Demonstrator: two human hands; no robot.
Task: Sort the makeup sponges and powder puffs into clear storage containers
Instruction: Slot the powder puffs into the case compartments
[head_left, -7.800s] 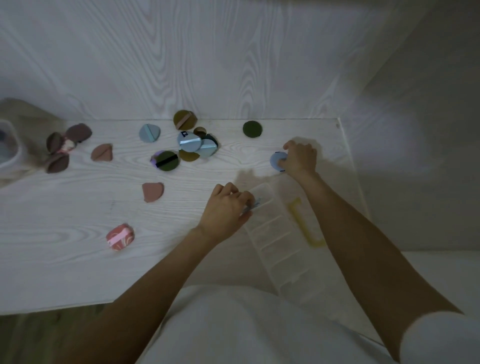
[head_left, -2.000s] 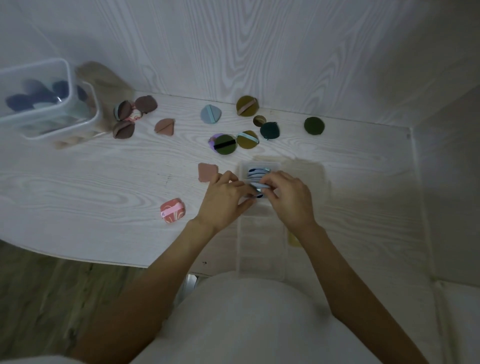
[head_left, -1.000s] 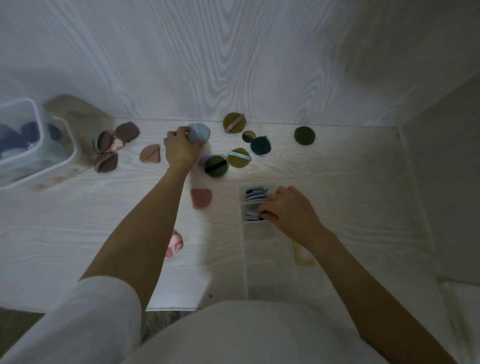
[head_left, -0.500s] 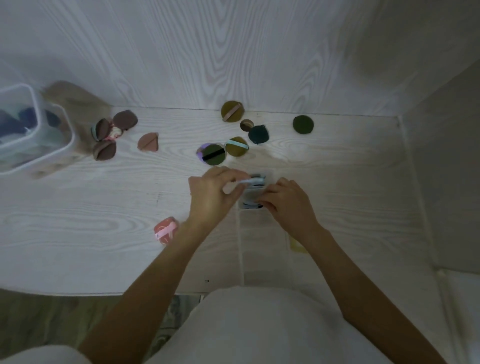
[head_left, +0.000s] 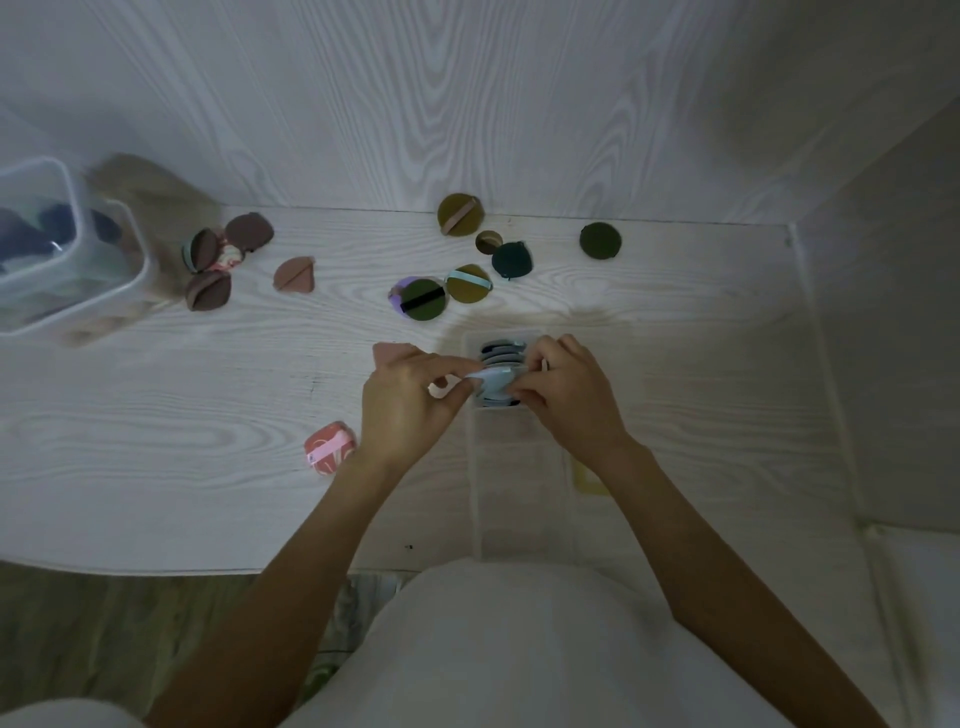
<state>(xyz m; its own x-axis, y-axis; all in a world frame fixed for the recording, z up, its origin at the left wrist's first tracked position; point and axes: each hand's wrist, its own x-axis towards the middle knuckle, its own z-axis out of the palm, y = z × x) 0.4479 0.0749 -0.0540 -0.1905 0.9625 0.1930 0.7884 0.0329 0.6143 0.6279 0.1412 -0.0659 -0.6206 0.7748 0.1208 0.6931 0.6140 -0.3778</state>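
Fingertips of the left hand (head_left: 402, 402) and right hand (head_left: 566, 397) pinch opposite edges of a light-blue puff (head_left: 493, 381), held between them just above the divided clear container (head_left: 511, 499).

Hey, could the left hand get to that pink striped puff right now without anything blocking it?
Probably yes. The pink striped puff lies alone on the table just beside the left hand's wrist. Nothing covers it, but that hand first has to let go of the light blue puff.
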